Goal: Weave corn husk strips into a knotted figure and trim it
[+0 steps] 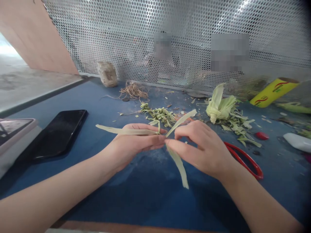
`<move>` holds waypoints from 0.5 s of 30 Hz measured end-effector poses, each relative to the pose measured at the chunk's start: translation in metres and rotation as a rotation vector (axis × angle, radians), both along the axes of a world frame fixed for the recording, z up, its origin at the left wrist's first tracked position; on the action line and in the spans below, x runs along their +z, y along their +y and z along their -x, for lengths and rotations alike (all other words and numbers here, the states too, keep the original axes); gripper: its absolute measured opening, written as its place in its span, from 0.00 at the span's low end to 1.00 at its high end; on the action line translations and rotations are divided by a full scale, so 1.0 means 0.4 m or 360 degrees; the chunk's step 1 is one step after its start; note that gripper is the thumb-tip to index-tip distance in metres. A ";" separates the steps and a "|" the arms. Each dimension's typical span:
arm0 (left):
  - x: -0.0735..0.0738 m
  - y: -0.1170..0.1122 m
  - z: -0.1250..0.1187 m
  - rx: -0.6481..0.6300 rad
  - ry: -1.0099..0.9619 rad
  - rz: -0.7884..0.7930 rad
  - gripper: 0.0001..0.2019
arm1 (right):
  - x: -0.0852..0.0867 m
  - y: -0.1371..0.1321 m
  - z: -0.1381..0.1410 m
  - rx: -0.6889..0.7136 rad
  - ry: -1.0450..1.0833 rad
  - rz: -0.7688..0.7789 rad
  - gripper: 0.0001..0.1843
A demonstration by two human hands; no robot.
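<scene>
My left hand [132,142] and my right hand [201,147] meet over the blue table [136,197], fingers pinched together. Each is closed on pale green corn husk strips. One strip [121,130] runs left across the top of my left hand. Another strip [181,120] rises up and right from the pinch point, and its other end [179,166] hangs down toward the table. The strips cross where my fingertips touch.
A black phone [58,132] and a white device [12,134] lie at the left. Red scissors [245,158] sit under my right wrist. Husk scraps [160,115], a husk bundle [220,106], twine [132,90], a yellow roll [273,92] and a perforated metal screen [170,38] stand behind.
</scene>
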State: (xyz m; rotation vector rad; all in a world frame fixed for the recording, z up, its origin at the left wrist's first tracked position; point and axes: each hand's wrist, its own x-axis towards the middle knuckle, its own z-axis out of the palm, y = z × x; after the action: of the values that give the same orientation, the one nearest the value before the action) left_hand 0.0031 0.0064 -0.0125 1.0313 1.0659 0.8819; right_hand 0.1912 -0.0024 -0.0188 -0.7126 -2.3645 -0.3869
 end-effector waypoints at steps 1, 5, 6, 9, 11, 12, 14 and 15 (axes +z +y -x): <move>0.002 -0.002 -0.001 0.0010 0.0107 -0.0068 0.08 | 0.000 -0.003 0.004 0.0019 0.0025 0.0033 0.07; 0.012 -0.014 -0.008 -0.0068 0.0482 -0.0329 0.07 | 0.004 -0.002 0.011 0.0042 0.0163 0.0175 0.03; 0.014 -0.017 -0.009 -0.0111 0.0535 -0.0370 0.06 | 0.004 0.001 0.011 0.0022 0.0210 0.0188 0.02; 0.018 -0.023 -0.012 -0.0238 0.0656 -0.0467 0.05 | 0.002 0.009 0.010 -0.0002 0.0301 0.0259 0.03; 0.019 -0.023 -0.012 -0.0305 0.0712 -0.0547 0.04 | -0.001 0.009 0.010 0.0060 0.0274 0.0375 0.03; 0.018 -0.023 -0.012 -0.0332 0.0729 -0.0587 0.04 | -0.002 0.007 0.011 0.0092 0.0243 0.0447 0.02; 0.015 -0.022 -0.011 -0.0363 0.0730 -0.0637 0.05 | -0.002 0.001 0.013 0.0115 0.0182 0.0560 0.01; 0.012 -0.022 -0.010 -0.0374 0.0717 -0.0641 0.05 | -0.002 -0.002 0.014 0.0101 0.0168 0.0588 0.01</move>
State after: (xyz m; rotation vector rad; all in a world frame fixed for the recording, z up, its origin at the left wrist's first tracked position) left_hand 0.0073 -0.0023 -0.0076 1.7151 1.1271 0.7003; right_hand 0.1856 -0.0030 -0.0198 -0.7985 -2.3741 0.1181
